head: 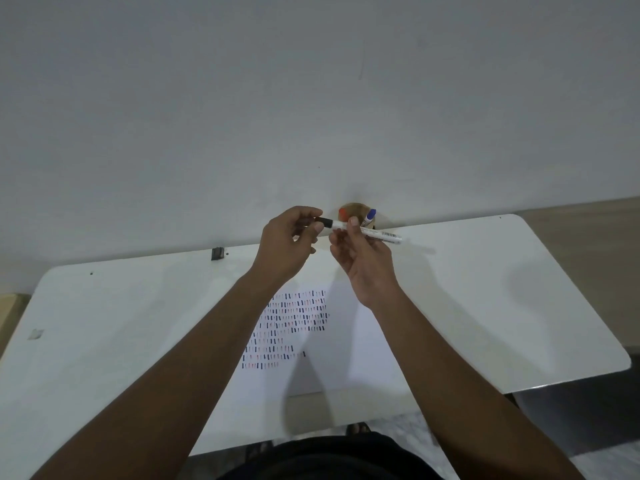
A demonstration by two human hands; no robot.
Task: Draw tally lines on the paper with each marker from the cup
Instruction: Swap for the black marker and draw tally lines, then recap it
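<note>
I hold a white marker point(382, 234) with a black cap point(322, 222) level above the table, in front of the cup. My left hand point(289, 242) pinches the black cap end. My right hand point(363, 261) grips the white barrel near the cap. Whether the cap is seated or coming off I cannot tell. Behind my hands a brown cup point(355, 210) stands against the wall, with a red-capped marker point(343, 213) and a blue-capped marker point(370, 217) sticking out. A white paper point(349, 355) lies below my hands, covered in rows of short dark, blue and red tally lines point(294, 323).
The white table point(485, 289) with rounded corners stands against a plain grey wall. A small dark clip point(217, 253) sits at the table's far edge on the left. A bit of tape point(35, 334) lies near the left side. My lap and a sandalled foot point(358, 428) show below the front edge.
</note>
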